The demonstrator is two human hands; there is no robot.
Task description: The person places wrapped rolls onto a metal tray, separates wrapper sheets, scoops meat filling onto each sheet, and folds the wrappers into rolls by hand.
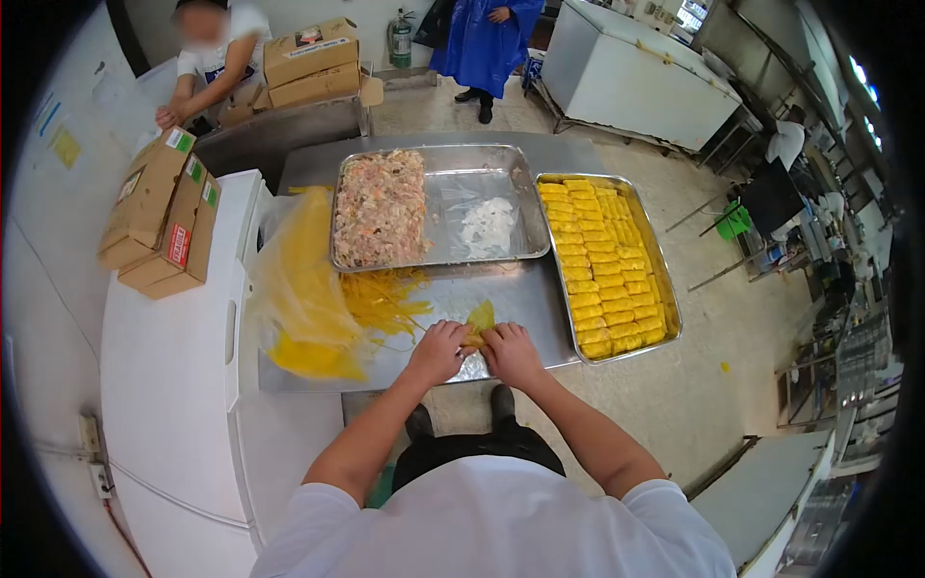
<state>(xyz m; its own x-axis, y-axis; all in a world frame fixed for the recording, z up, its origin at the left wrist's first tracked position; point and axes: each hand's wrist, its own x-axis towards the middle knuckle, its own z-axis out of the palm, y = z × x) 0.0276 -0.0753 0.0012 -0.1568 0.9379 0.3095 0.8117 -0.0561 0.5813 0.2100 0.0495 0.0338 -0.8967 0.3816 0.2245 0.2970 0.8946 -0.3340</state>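
Observation:
At the front edge of the steel table, my left hand and my right hand close their fingers on the two ends of a yellow wrapper roll. A pointed flap of yellow wrapper sticks out on its far side. My fingers hide most of the roll. Beyond my hands stands a metal tray, with a chopped meat filling on its left and a white paste on its right. Near my left hand lie loose yellow strips.
On the right, a second tray holds rows of yellow rolls. A plastic bag of yellow wrappers lies left. Cardboard boxes sit on a white freezer. Other people are in the background.

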